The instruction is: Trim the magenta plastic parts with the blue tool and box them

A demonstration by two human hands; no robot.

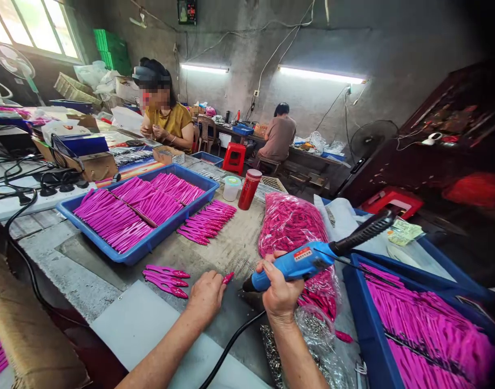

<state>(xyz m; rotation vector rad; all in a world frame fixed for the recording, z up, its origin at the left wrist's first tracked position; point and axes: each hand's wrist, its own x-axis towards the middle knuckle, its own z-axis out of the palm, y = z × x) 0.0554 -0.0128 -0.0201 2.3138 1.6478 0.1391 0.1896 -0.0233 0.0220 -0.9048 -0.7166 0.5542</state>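
My right hand (280, 289) is closed round a blue electric screwdriver (307, 260) with a black rear grip, its tip pointing left toward my other hand. My left hand (205, 297) rests on the table and pinches a small pink plastic part (228, 278) right at the tool's tip. Three finished pink pieces (166, 280) lie just left of that hand. A clear bag of pink parts (295, 231) stands behind my right hand.
A blue tray (138, 212) of pink pieces sits at the left, a loose pile (207, 220) beside it. Another blue tray (409, 324) is on the right. A red cup (249, 189) stands behind. A person in yellow (166, 116) and another at the back (278, 135) work nearby.
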